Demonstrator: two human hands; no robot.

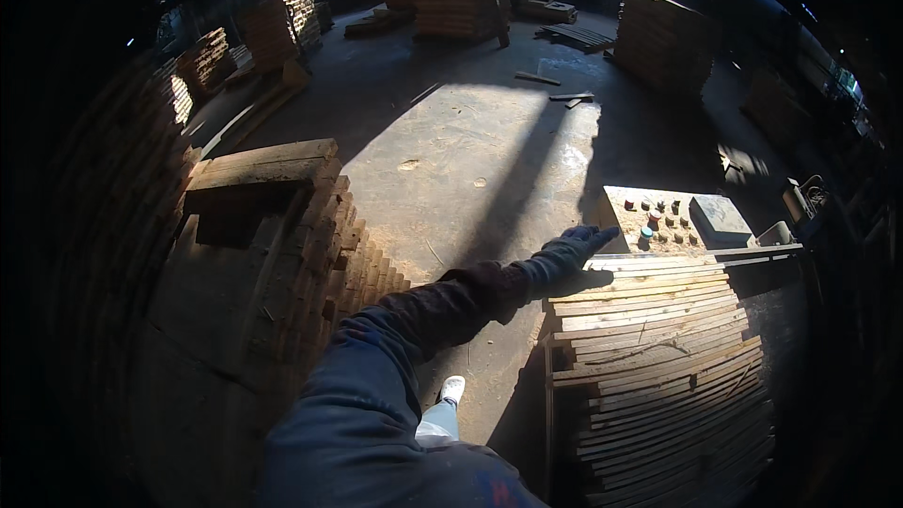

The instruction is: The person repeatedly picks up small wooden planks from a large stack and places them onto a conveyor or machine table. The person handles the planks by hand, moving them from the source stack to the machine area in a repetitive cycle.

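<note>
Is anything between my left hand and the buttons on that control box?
Nothing visible is. Your left hand reaches to the left edge of the control box, and only bare panel shows between the fingertips and the buttons. The stacked boards lie nearer you, off that line.

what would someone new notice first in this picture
Probably the brightly lit patch of floor in the upper middle, amid dark surroundings. Next, the left hand right of centre, stretched out near the left edge of a pale control panel dotted with coloured buttons. Below them, the stack of thin boards fills the lower right.
</note>
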